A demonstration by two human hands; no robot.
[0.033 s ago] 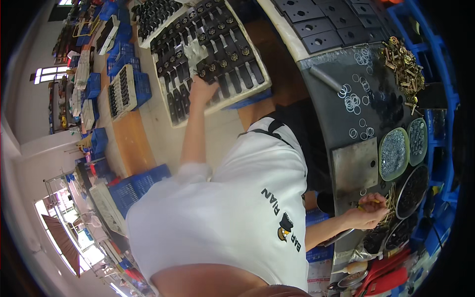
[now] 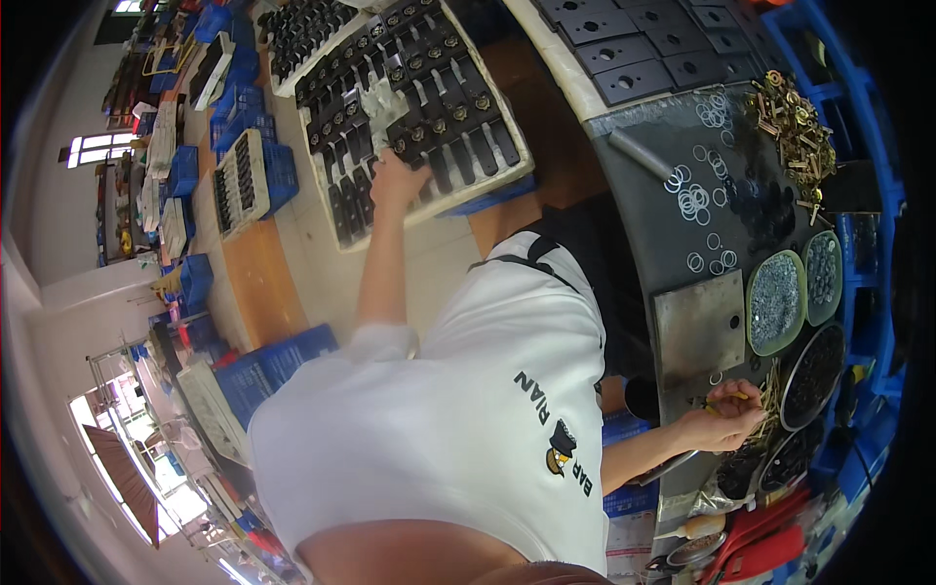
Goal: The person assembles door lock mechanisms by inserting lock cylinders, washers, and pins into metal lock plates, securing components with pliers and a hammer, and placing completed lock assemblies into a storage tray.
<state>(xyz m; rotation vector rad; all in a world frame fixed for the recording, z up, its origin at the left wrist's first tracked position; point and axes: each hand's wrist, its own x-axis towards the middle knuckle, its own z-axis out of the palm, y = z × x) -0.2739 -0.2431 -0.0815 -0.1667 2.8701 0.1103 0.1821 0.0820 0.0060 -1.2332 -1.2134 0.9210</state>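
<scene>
My left hand (image 2: 398, 183) reaches over a white-rimmed tray (image 2: 523, 146) set with rows of black bars (image 2: 458, 161); several bars carry round brass-coloured fittings (image 2: 439, 125). Its fingers are bent closed down among the bars, and what they grip is hidden. A crumpled, translucent plastic piece (image 2: 382, 102) lies on the bars just beyond the fingertips. Over the dark workbench at right, my right hand (image 2: 729, 419) is closed around a small yellow-handled tool (image 2: 743, 395), its exact kind unclear. Thin brass-coloured rods (image 2: 770, 398) lie beside this hand.
On the bench are a steel plate (image 2: 700, 327), loose metal rings (image 2: 694, 203), a grey tube (image 2: 642, 156), green tubs (image 2: 777, 302) of small parts, brass fittings (image 2: 795, 136) and black plates (image 2: 634, 83). A round pan (image 2: 813, 378) stands nearby. Blue crates (image 2: 278, 361) stand left.
</scene>
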